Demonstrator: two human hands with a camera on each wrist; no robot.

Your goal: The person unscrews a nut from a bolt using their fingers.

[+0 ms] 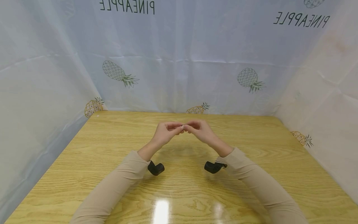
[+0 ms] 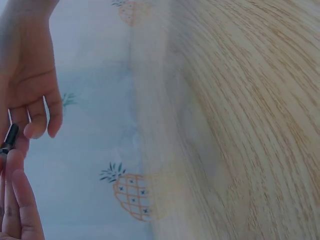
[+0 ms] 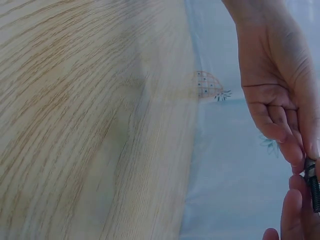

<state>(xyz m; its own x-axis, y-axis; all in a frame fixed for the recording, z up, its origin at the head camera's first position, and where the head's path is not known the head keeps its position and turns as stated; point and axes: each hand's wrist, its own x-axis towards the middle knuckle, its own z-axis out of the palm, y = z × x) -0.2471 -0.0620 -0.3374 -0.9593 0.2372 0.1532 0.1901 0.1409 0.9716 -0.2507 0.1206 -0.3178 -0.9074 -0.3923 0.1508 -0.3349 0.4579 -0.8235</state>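
Both hands meet fingertip to fingertip above the middle of the table, around a small dark threaded bolt (image 3: 314,194) with a shiny nut-like collar (image 3: 310,170) at one end. My left hand (image 1: 164,133) pinches the collar end between thumb and fingers. From the other side, my right hand (image 1: 202,132) pinches at the same spot with thumb and fingertips. In the left wrist view the bolt's shank (image 2: 12,134) points toward the right palm. The frame edges cut off part of the bolt in both wrist views, and fingers cover most of it in the head view.
A wood-grain table (image 1: 184,193) lies under the hands. White curtain (image 1: 179,84) printed with pineapples hangs behind and at both sides. Black camera mounts stick out at the left wrist (image 1: 156,168) and the right wrist (image 1: 213,167).
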